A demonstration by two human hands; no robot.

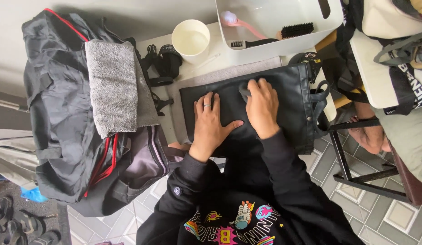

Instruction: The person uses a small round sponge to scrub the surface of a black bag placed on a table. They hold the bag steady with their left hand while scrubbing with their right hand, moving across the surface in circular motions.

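Head view, looking down: black leather-look bag [283, 97] lies flat across a small white table [192, 72] at frame centre, handles off to the right edge. Left hand [210, 120] pressed flat on the bag, fingers spread, palm down, ring on one finger, gripping nothing. Right hand [261, 106] just beside it, nearly touching at the thumb, fingers curled over a small dark grey cloth or pad [244, 90] held against the bag's surface; most of it hidden under the fingers, so exact kind cannot be told. Upper centre: empty white cup [191, 40] on the table. Upper right of it: white tub [274, 45] holding a pink brush [236, 20] and black-bristled brushes [296, 30]. Black straps [161, 61] lie left of the cup. Left of frame: large black duffel with red piping [61, 136], grey towel [113, 86] draped on top. Right edge: another person's hand [367, 134] resting by a dark metal chair frame [356, 172]. Grey tiled floor [356, 213] below, sandals [20, 224] in the lower left corner.
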